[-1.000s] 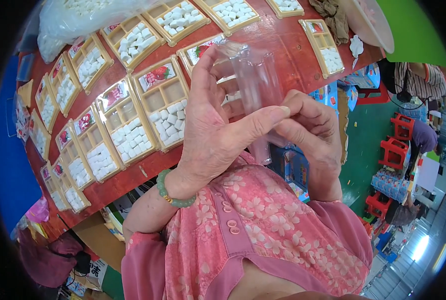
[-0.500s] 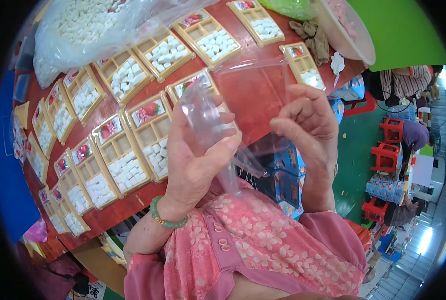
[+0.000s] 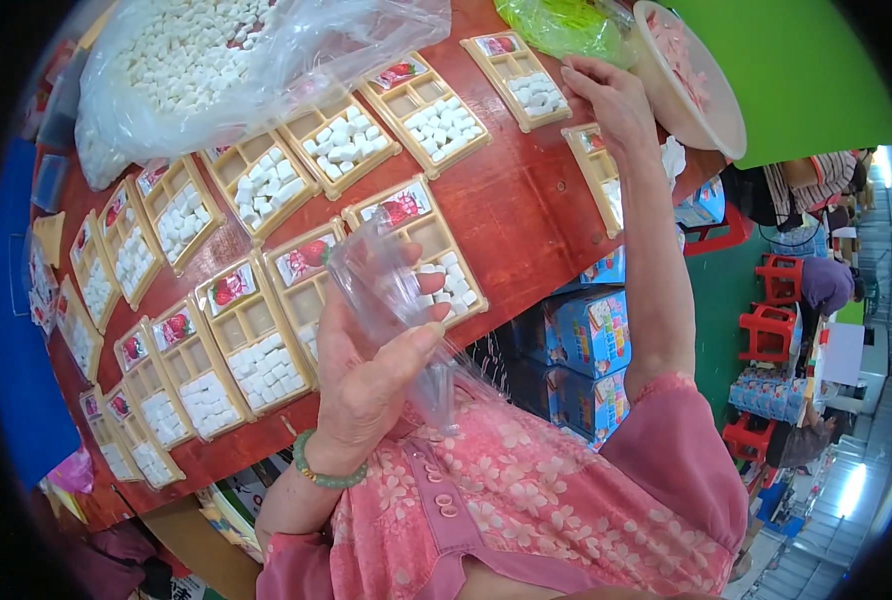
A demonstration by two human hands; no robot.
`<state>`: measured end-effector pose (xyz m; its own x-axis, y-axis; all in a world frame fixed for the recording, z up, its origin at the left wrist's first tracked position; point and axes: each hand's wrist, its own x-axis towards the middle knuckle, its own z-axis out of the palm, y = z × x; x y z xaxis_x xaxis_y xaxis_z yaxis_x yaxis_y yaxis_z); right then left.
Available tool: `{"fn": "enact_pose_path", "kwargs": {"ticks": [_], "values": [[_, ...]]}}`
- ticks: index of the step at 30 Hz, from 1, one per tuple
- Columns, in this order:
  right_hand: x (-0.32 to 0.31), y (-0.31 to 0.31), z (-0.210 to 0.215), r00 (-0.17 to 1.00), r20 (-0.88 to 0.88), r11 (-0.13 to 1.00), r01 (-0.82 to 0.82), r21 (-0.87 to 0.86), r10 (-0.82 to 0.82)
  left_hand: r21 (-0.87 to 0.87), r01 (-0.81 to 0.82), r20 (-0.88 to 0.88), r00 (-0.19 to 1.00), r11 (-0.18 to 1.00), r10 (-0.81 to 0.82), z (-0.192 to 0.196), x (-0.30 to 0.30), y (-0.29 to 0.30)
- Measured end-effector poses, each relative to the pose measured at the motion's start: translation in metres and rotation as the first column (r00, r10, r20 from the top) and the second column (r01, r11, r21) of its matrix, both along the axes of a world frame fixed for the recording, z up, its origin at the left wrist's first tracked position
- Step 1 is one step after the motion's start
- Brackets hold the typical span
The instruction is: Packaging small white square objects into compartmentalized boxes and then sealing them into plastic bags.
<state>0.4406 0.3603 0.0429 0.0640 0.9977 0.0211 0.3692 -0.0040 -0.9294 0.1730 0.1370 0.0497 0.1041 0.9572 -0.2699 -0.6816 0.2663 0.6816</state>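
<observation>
Room: a green floor point(image 3: 701, 340) beyond the table's right side, with red stools point(image 3: 766, 332) and a person in purple point(image 3: 826, 287) farther off.
Red table: your surface point(image 3: 526, 215), its near edge crossing below the trays; blue printed boxes point(image 3: 586, 335) are stacked past that edge.
Big clear bag: white pieces point(image 3: 196, 70) in plenty, at the table's far left, so that supply is far from used up.
Bowl: pale, with pink pieces point(image 3: 678, 60) inside its wall point(image 3: 723, 130), by the table's right edge; a green plastic bag point(image 3: 564, 25) lies beside it.
Trays: beige point(image 3: 231, 335), in two rows along your table's near edge and behind. Most visibly carry a packet point(image 3: 228, 288) at one end and white pieces at the other; small middle compartments show bare floors, so filling looks partial.
Left hand: yours point(image 3: 371, 380), over the near edge, gripping a clear plastic piece point(image 3: 381, 285), its exact kind hard to tell.
Right hand: yours point(image 3: 611, 100), fingertips drawn together at the right edge of a far tray point(image 3: 506, 68); whether they pinch anything, I cannot tell.
</observation>
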Motion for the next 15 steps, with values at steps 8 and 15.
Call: {"fn": "enact_pose_path", "kwargs": {"ticks": [8,15], "values": [[-0.014,0.029,-0.015,0.993,0.113,0.999,0.018,-0.034,-0.014,0.008,0.026,0.028,0.999,1.0,-0.026,-0.003,-0.005,-0.001],[-0.003,0.045,-0.031,0.938,0.345,0.999,-0.035,0.027,0.024,0.015,0.043,-0.044,0.998,0.999,-0.042,-0.006,-0.007,0.001]]}}
